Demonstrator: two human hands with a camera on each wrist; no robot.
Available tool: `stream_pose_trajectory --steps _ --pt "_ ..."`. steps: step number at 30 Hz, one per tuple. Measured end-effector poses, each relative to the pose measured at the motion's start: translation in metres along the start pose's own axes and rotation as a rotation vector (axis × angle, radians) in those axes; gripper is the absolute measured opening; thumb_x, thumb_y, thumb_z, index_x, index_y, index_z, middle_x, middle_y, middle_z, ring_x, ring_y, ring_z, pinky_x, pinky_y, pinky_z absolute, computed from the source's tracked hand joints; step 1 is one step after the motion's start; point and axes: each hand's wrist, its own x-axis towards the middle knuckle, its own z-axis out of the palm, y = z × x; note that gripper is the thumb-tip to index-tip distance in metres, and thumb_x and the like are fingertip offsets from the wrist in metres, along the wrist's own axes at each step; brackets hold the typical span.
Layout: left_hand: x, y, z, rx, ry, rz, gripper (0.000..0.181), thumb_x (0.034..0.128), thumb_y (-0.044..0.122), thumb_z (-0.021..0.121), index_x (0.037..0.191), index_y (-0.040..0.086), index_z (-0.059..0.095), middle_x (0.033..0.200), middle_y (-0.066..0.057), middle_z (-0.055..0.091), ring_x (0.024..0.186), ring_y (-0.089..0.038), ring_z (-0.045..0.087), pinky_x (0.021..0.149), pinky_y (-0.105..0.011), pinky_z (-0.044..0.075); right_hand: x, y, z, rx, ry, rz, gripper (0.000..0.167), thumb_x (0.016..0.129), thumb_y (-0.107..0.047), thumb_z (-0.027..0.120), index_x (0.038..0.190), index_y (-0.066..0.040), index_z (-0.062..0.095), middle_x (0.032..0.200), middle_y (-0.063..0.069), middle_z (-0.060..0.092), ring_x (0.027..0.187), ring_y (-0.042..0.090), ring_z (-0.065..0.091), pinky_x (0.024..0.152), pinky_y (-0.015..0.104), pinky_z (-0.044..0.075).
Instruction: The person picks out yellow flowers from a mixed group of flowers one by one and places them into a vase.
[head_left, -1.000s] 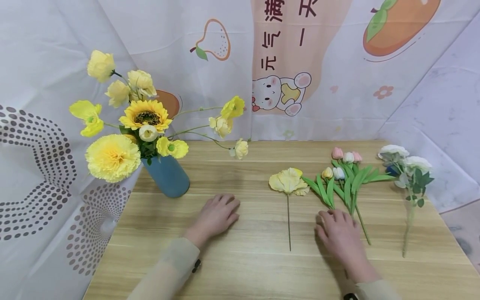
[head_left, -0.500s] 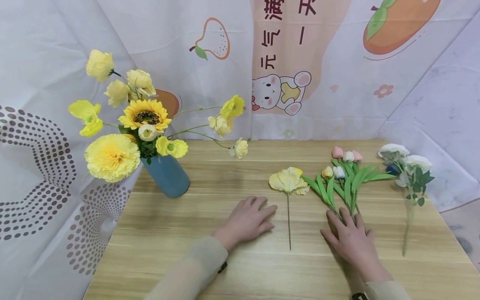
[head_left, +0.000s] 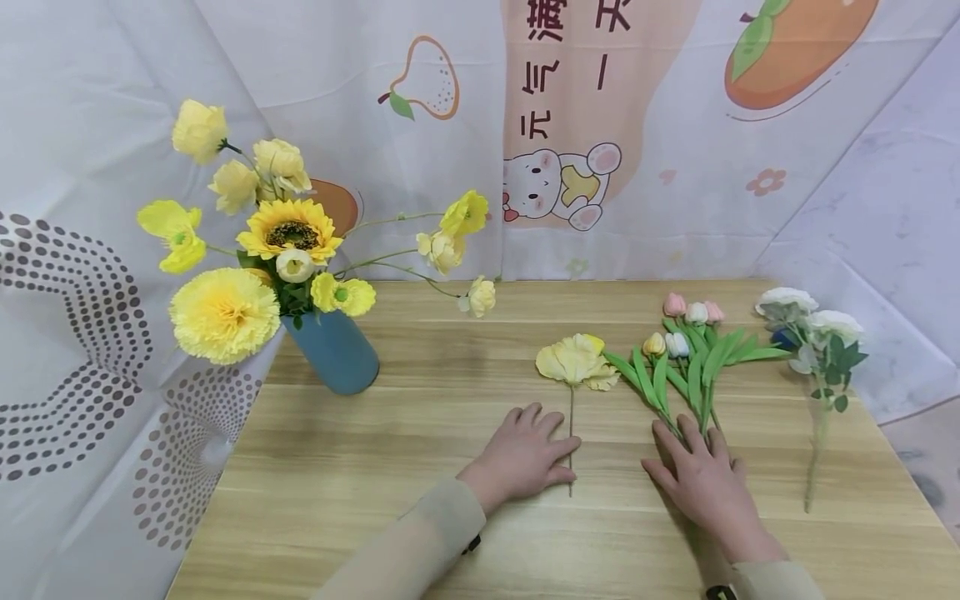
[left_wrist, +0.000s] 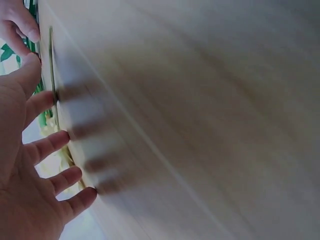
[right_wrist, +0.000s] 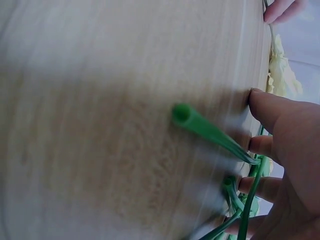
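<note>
The left hand (head_left: 521, 456) lies spread on the table, its index finger and thumb touching the thin stem of the pale yellow flower (head_left: 573, 360). In the left wrist view the fingers of that hand (left_wrist: 30, 145) are apart, with the stem (left_wrist: 51, 65) beside the fingertips. Over the lower stems of the tulips (head_left: 697, 367) rests the right hand (head_left: 708, 492), fingers spread. In the right wrist view green stems (right_wrist: 215, 134) pass under this hand (right_wrist: 295, 150), and its fingertips touch the table.
A blue vase (head_left: 333, 354) with yellow flowers and a sunflower (head_left: 292, 233) stands at the left. White flowers (head_left: 832, 329) with green leaves lie at the right of the wooden table (head_left: 337, 500). A printed cloth (head_left: 420, 167) hangs behind.
The left hand has moved right, from bare table to the yellow flower's stem, which has shifted slightly left. The right hand moved slightly right and spread its fingers, then stayed nearly still.
</note>
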Motion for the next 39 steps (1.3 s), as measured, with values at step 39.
stream_pose_trajectory --steps 39 --pt "0.011 -0.053 -0.002 0.105 0.213 -0.242 0.014 0.0968 0.007 0.066 0.105 0.014 0.073 0.098 -0.002 0.067 0.088 -0.018 0.066 0.069 -0.032 0.058 -0.001 -0.001 0.002 0.015 0.000 -0.003 0.065 0.102 -0.053 0.056 0.151 -0.011 0.047 0.152 0.031 0.036 0.133 0.071 0.023 0.088 0.090 0.024"
